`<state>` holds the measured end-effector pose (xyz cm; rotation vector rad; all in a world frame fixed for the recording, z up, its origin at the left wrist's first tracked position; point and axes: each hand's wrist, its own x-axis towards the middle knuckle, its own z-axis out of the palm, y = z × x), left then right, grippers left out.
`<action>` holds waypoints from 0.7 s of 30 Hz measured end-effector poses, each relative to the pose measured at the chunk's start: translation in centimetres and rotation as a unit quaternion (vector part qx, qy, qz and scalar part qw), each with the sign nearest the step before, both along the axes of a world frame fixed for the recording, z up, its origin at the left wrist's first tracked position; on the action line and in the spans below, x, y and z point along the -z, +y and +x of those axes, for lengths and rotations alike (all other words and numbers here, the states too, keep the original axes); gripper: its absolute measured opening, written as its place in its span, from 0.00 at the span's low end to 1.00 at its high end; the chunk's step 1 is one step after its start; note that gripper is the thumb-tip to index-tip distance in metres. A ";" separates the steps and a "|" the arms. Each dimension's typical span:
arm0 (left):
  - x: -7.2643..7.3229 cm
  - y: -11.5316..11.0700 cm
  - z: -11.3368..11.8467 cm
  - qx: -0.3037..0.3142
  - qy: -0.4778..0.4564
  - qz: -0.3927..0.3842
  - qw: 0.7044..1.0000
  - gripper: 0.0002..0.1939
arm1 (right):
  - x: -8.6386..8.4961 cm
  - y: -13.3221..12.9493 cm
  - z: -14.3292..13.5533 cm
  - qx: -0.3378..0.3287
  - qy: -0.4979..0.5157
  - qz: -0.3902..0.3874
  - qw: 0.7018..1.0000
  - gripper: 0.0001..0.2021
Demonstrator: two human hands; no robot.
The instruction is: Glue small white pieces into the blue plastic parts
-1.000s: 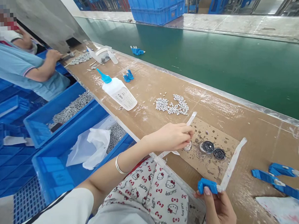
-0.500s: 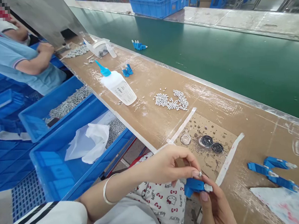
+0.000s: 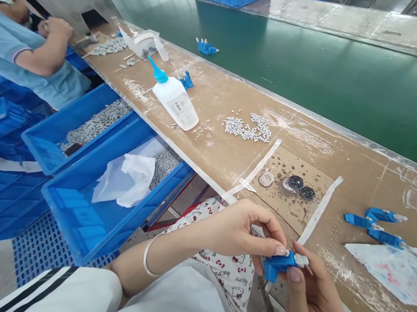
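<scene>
Over my lap, at the table's edge, I have a small blue plastic part [image 3: 277,266] with a pale tip. My right hand [image 3: 312,283] pinches it near that tip, between thumb and fingers. My left hand [image 3: 245,228], with a bangle on the wrist, is closed at the top of the part; its thumb and finger press a tiny white piece [image 3: 286,253] against it. More blue parts [image 3: 375,226] lie on the table to the right. Small grey-white pieces [image 3: 247,127] form a loose pile ahead, like the one at my fingertips.
A white bottle with a blue nozzle [image 3: 176,104] lies on the table. Black round caps [image 3: 301,187] sit on a taped cardboard sheet [image 3: 284,208]. A stained cloth [image 3: 392,272] is at right. Beyond runs a green conveyor [image 3: 276,54]. Blue crates [image 3: 69,228] and a co-worker [image 3: 43,67] are left.
My left hand has brought the tiny white piece down from just above the blue part onto its top. The view has shifted, and both hands sit slightly further right.
</scene>
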<state>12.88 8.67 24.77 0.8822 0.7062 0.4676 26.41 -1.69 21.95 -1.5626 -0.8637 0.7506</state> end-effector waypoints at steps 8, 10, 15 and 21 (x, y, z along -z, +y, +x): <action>-0.7 -0.5 -0.8 -0.001 0.006 0.036 0.999 0.06 | 0.1 -0.4 -0.6 0.000 -0.008 0.016 1.000 0.14; -0.8 -0.5 -1.0 -0.001 0.014 0.042 0.999 0.07 | 0.0 -0.4 -0.7 -0.003 -0.008 0.020 1.000 0.14; -0.9 -0.6 -1.3 -0.010 0.040 0.116 0.992 0.05 | -0.4 -0.1 -0.8 -0.009 -0.012 0.018 1.000 0.13; -1.2 -2.2 -1.6 -0.028 0.141 0.441 0.886 0.09 | -0.5 0.0 -0.5 -0.006 -0.029 0.028 0.999 0.12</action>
